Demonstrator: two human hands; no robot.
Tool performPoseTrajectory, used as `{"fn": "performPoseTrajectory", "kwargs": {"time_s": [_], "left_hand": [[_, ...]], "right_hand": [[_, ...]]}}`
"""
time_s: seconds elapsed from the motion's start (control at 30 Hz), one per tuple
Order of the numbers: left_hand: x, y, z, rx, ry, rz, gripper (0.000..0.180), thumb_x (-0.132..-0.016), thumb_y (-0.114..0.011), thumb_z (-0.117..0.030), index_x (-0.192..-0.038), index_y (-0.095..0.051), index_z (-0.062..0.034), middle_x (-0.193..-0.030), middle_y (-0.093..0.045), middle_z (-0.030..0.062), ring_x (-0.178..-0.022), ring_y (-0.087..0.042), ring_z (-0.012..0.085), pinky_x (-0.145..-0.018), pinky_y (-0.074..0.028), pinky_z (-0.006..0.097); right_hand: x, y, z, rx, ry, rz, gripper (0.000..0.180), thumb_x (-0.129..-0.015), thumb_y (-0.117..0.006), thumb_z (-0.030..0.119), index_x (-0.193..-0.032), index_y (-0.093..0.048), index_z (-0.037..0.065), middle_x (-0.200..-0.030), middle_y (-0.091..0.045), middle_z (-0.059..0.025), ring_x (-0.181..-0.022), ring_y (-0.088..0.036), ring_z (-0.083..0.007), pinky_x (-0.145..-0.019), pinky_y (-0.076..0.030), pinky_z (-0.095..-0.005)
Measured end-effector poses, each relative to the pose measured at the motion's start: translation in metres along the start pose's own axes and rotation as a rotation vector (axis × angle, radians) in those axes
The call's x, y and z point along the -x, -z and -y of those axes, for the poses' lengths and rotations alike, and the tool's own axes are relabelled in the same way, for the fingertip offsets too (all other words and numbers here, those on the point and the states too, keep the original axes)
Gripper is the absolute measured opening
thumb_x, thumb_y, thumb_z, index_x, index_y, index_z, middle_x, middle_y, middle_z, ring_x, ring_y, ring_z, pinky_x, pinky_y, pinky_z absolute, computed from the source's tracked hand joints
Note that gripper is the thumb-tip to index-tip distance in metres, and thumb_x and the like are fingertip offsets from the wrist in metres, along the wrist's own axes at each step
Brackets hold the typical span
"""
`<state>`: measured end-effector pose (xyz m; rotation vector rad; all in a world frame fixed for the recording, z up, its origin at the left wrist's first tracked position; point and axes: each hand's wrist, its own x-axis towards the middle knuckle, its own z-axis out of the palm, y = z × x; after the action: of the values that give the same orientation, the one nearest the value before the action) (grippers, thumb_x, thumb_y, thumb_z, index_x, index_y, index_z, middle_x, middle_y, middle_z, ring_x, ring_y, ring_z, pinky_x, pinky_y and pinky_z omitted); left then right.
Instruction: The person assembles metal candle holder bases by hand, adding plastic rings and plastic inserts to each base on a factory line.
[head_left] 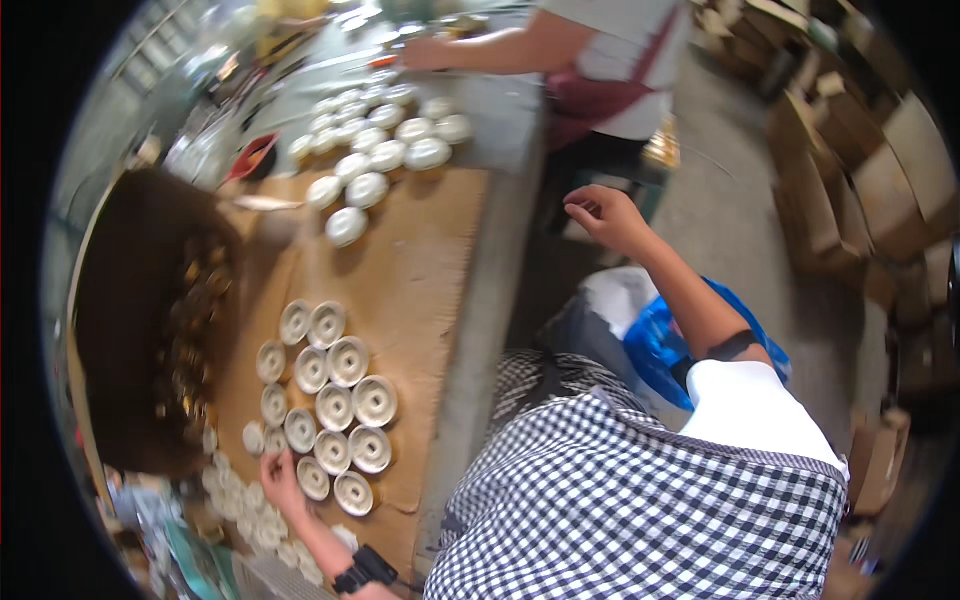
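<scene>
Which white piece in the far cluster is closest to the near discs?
The white piece alone at the cluster's near tip; the others sit farther back.

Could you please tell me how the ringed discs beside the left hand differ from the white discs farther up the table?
The ringed discs show a ring around a small central spot; the white discs show smoother-looking tops. The ringed discs lie on the cardboard; the white discs extend partly beyond it. Both groups are round and pale.
</scene>
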<state>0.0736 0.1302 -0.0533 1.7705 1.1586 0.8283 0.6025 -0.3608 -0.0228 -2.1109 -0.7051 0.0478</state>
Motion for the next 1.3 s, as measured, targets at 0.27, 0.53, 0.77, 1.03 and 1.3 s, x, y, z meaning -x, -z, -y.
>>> {"fn": "performPoseTrajectory", "kwargs": {"time_s": [0.27, 0.53, 0.77, 1.03, 1.3], "left_hand": [[0.068, -0.079, -0.176, -0.290, -0.478, -0.143, 0.014, -0.102, -0.061, -0.007, -0.111, -0.063, 0.0034, -0.129, -0.059, 0.0132, -0.110, -0.061, 0.0219, -0.099, -0.050, 0.035], [0.176, -0.311, -0.286, 0.029, -0.516, 1.060, 0.030, -0.097, -0.062, -0.008, -0.125, -0.059, -0.0003, -0.135, -0.058, 0.0150, -0.126, -0.056, 0.0240, -0.108, -0.045, 0.037], [0.270, -0.480, -0.233, -0.362, -0.063, 1.634, 0.126, -0.070, -0.087, -0.060, -0.157, -0.024, 0.0050, -0.147, -0.045, 0.0346, -0.142, -0.044, 0.0406, -0.116, -0.038, 0.041], [0.270, -0.505, -0.128, -0.546, 0.021, 1.453, 0.041, -0.080, -0.070, -0.015, -0.116, -0.069, 0.0047, -0.084, -0.069, 0.0064, -0.068, -0.060, 0.0122, -0.066, -0.051, 0.028], [0.283, -0.479, -0.188, 0.055, 0.627, 1.306, 0.022, -0.088, -0.052, 0.001, -0.102, -0.068, 0.0012, -0.086, -0.071, 0.0040, -0.071, -0.065, 0.0130, -0.066, -0.052, 0.027]], "right_hand": [[0.134, 0.023, -0.167, 0.524, -0.579, 0.538, 0.040, -0.087, -0.068, 0.040, -0.081, -0.076, 0.002, -0.085, -0.073, -0.0213, -0.081, -0.071, -0.0387, -0.075, -0.056, -0.0480], [0.149, 0.091, -0.144, 0.015, -0.510, -0.430, 0.039, -0.086, -0.067, 0.039, -0.077, -0.073, 0.002, -0.082, -0.072, -0.0185, -0.076, -0.069, -0.0384, -0.068, -0.053, -0.0493], [0.186, 0.065, -0.116, 0.661, -0.527, 0.769, 0.025, -0.078, -0.064, 0.017, -0.095, -0.079, 0.006, -0.101, -0.076, -0.0158, -0.094, -0.074, -0.0315, -0.078, -0.058, -0.0452], [0.200, -0.029, -0.219, 0.397, -0.267, 0.852, 0.040, -0.081, -0.069, 0.031, -0.111, -0.077, 0.005, -0.114, -0.073, -0.0201, -0.110, -0.069, -0.0350, -0.098, -0.052, -0.0427], [0.210, -0.063, -0.228, 0.257, -0.311, 0.893, 0.042, -0.080, -0.070, 0.033, -0.110, -0.076, 0.005, -0.113, -0.073, -0.0198, -0.108, -0.069, -0.0348, -0.096, -0.053, -0.0425]]}}
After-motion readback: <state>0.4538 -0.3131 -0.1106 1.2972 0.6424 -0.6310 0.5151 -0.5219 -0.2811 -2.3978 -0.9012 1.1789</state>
